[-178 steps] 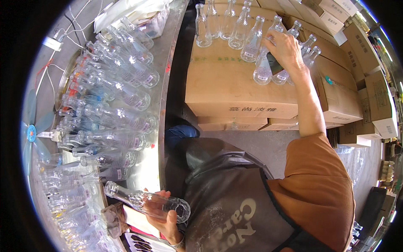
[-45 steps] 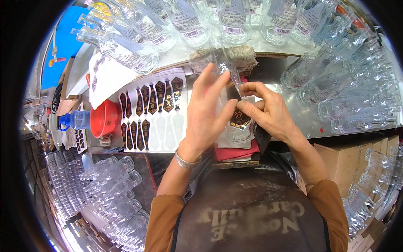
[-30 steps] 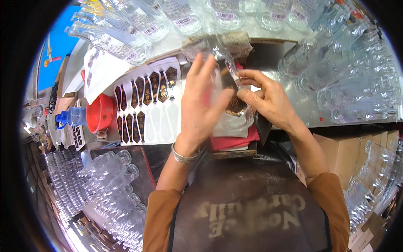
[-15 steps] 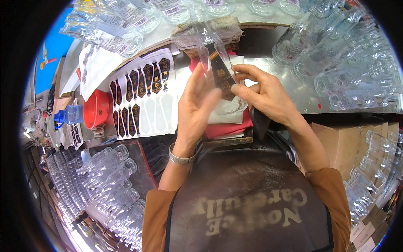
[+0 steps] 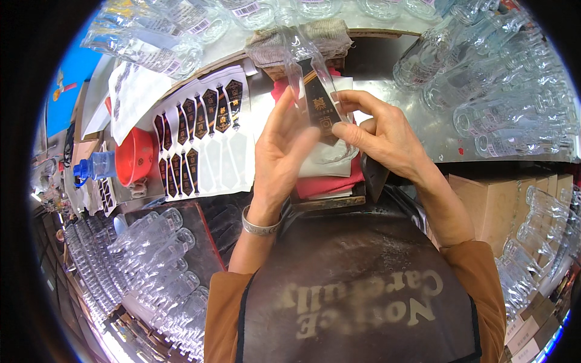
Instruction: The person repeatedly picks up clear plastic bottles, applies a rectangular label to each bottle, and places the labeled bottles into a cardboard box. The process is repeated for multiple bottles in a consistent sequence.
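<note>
A clear glass bottle [image 5: 301,53] lies in front of me, its neck pointing away over a folded cloth. On its upper side sits a black, tie-shaped label [image 5: 319,100] with gold markings. My right hand [image 5: 382,133] grips the bottle's right side, fingers along the edge and thumb on the label's lower right. On the other side my left hand [image 5: 281,147] is curled against the bottle, its thumb stretched toward the label and somewhat blurred. To the left lies a white sheet [image 5: 209,160] of matching black labels, with several bare label outlines in its near row.
The folded grey cloth [image 5: 260,50] and pink cloth [image 5: 310,186] support the bottle. Glass bottles [image 5: 502,118] crowd the right; more bottles [image 5: 160,290] stand lower left. A red bowl [image 5: 134,158] sits beyond the label sheet. Cardboard boxes [image 5: 484,202] stand at lower right.
Both hands stay at the bottle in nearly the same pose. The view has shifted slightly, so the label sheet and red bowl appear a little further left.
</note>
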{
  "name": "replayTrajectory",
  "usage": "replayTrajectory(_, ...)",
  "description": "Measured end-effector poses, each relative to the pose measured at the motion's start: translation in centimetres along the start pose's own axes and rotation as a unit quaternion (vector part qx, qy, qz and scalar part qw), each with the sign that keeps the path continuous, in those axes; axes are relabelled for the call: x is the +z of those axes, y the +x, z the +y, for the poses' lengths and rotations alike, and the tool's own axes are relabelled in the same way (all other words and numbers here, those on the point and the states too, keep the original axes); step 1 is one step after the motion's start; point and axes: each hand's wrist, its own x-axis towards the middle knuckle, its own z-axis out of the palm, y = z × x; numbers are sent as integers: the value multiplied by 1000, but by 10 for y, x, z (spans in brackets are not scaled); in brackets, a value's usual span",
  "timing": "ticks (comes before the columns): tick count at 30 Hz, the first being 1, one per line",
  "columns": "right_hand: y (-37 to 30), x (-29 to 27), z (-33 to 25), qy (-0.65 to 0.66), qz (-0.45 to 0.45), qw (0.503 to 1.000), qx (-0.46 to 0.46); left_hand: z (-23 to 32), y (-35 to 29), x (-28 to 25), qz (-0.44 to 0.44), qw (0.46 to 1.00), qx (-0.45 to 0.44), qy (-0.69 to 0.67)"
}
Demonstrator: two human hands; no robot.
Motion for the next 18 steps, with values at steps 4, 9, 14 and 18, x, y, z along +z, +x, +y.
replayTrajectory(4,0,2,3,10,14,1000,-9,0,0,0,2,1000,-4,-2)
replayTrajectory(9,4,-7,10,86,14,996,14,4,2,-1,4,1000,22,11)
replayTrajectory(14,14,-23,55,408,187,887,110,7,19,-9,19,960,187,208)
replayTrajectory(18,5,-21,64,403,229,875,140,22,26,1,8,898,241,369)
